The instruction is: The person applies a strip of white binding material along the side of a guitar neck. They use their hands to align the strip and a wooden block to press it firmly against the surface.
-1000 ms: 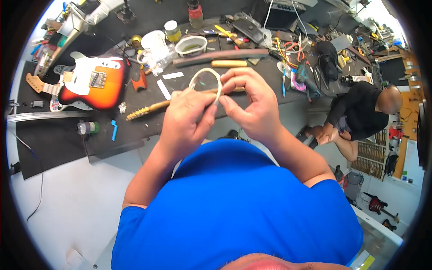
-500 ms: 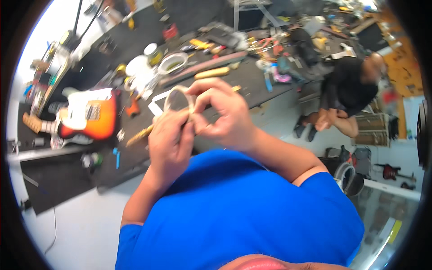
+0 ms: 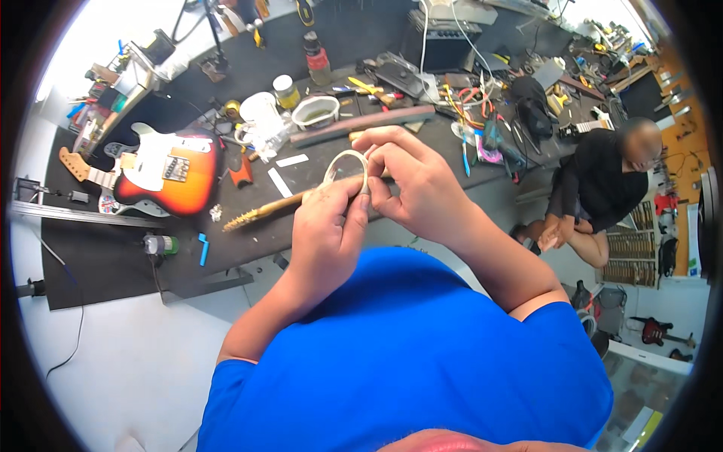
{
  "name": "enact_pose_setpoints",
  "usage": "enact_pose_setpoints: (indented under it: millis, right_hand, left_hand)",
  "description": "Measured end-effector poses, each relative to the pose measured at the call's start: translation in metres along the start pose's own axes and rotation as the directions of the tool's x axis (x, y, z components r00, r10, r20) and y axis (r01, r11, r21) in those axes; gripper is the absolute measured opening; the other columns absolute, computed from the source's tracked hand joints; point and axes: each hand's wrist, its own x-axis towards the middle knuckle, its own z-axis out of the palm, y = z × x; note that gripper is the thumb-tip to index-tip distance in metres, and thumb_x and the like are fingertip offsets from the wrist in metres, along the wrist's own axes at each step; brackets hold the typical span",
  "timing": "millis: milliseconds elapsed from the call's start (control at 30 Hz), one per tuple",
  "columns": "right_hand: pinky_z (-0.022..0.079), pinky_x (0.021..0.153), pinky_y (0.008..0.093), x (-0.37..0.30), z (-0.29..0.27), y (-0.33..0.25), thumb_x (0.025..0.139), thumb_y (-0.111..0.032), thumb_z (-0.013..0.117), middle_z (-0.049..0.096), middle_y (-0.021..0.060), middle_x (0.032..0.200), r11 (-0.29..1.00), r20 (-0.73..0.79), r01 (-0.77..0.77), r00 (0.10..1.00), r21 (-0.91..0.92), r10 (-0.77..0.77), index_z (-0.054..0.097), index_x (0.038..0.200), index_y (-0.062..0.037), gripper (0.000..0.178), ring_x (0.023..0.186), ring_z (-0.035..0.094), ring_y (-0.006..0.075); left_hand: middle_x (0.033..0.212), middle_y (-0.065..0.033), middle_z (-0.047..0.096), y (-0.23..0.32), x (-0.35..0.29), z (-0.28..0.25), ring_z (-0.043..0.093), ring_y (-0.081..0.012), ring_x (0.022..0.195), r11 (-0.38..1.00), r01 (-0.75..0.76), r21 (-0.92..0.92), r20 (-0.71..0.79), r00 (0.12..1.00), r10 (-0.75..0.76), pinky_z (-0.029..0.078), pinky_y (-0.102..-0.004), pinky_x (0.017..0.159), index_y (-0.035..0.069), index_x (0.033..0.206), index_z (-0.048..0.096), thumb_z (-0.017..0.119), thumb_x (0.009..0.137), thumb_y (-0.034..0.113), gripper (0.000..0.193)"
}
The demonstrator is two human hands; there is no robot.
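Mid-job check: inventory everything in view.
Flat workbench: 1, black, across upper view
Thin round ring: 1, cream, held centrally
Slender bristle-tipped rod: 1, brown-yellow, centre-left bench
Sunburst-finish electric guitar: 1, orange-white, bench left
Flat rectangular strips: 2, white, mid-bench
Long straight bar: 1, brown, beyond strips
Oval plastic tub: 1, white, beyond bar
Seated person: 1, black top, right
Small tools: uncountable clutter, mixed, right-hand bench
Left grip: 1, bare, pinching ring
Right grip: 1, bare, ring's right side

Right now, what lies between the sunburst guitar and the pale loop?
In the head view, between guitar and loop: an orange piece, two white strips and, lower, a wooden stick.
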Motion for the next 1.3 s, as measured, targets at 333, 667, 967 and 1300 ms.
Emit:
enact_pose_setpoints:
  millis: [333,667,967,1300]
  right_hand:
    - [0.056,0.095,0.0413,0.012,0.049,-0.012,0.09,-0.001,0.064,0.07,0.0148,0.118,0.961,-0.152,-0.052,0.984,0.272,0.096,0.062,0.099,-0.002,0.009,0.105,0.07,0.0298]
    - [0.06,0.087,0.0383,0.009,0.03,-0.006,0.092,-0.012,0.078,0.076,0.0092,0.115,0.977,0.0,-0.11,0.994,0.184,0.112,0.073,0.093,-0.0022,0.011,0.101,0.075,0.0277]
    - [0.056,0.09,0.0372,-0.037,0.019,0.143,0.096,-0.012,0.071,0.073,0.0109,0.111,0.963,0.037,-0.266,0.963,-0.035,0.267,0.067,0.093,-0.0018,0.011,0.102,0.07,0.0269]
    - [0.057,0.083,0.0376,-0.073,0.062,0.186,0.099,-0.023,0.075,0.075,0.0127,0.098,0.821,0.183,-0.57,0.808,0.005,0.56,0.077,0.103,-0.0008,0.023,0.091,0.072,0.0247]
  left_hand:
    - [0.096,-0.0168,0.074,-0.018,-0.007,-0.054,0.069,-0.0367,0.086,0.994,0.015,0.106,0.027,0.999,-0.018,0.05,-0.046,0.08,0.0,0.118,0.071,0.065,0.104,0.013,0.02]
    - [0.08,-0.0074,0.069,-0.029,-0.002,-0.04,0.066,-0.014,0.078,0.996,0.084,-0.039,0.094,0.992,-0.08,0.052,-0.0322,0.072,-0.002,0.117,0.073,0.064,0.106,0.014,0.022]
    - [0.092,-0.0148,0.073,-0.152,0.0,-0.003,0.069,-0.0345,0.091,0.902,-0.169,0.397,0.245,0.967,0.073,0.043,-0.0507,0.079,0.008,0.107,0.069,0.062,0.105,0.023,0.016]
    - [0.085,-0.0189,0.072,-0.212,-0.022,-0.043,0.068,-0.0437,0.085,0.922,0.06,0.383,0.232,0.96,-0.159,0.045,-0.0527,0.079,0.005,0.097,0.064,0.059,0.109,0.023,0.022]
